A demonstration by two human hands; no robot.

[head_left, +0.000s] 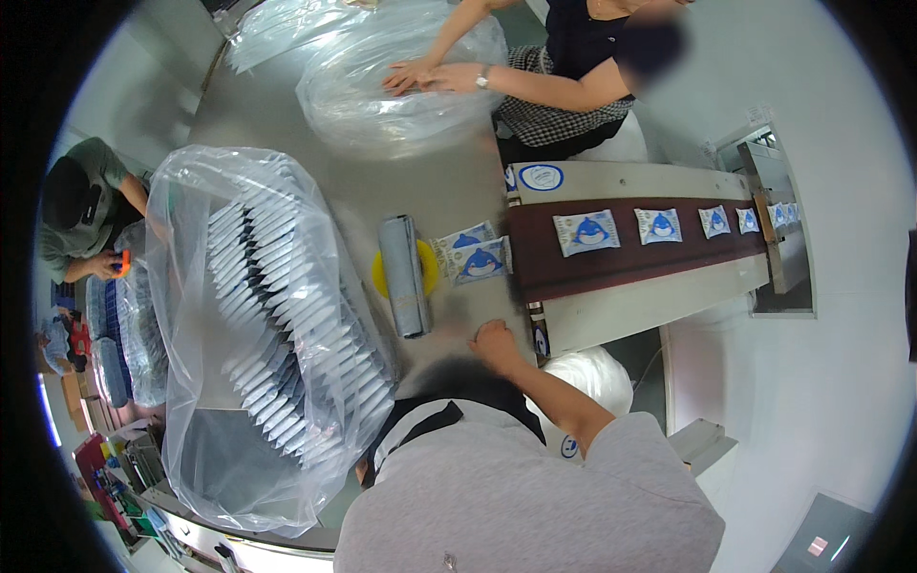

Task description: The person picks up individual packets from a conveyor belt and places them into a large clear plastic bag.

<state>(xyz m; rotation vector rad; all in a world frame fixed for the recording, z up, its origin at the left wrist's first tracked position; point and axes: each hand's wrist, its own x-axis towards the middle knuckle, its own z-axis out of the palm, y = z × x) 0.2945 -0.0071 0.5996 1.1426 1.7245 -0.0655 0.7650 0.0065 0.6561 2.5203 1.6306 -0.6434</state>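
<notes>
My right hand [494, 346] rests on the grey metal table [358, 181] near the conveyor's end, its fingers curled in with nothing seen in them. My left hand is out of sight behind my body and the bag. Just beyond my right hand, two small white packets with a blue whale picture [478, 261] lie overlapping at the belt's end. Left of them, a folded grey-blue cloth [406, 286] lies across a yellow round thing [431, 267]. A large clear plastic bag [191, 325] on my left holds rows of stacked packets [325, 315].
More packets [587, 233] sit spaced along a dark red conveyor belt [626, 263] to the right. Across the table, a co-worker's hands [420, 74] press on clear plastic bags [373, 115]. Another person [100, 191] at far left holds an orange tool [122, 264] beside bagged bundles [143, 325].
</notes>
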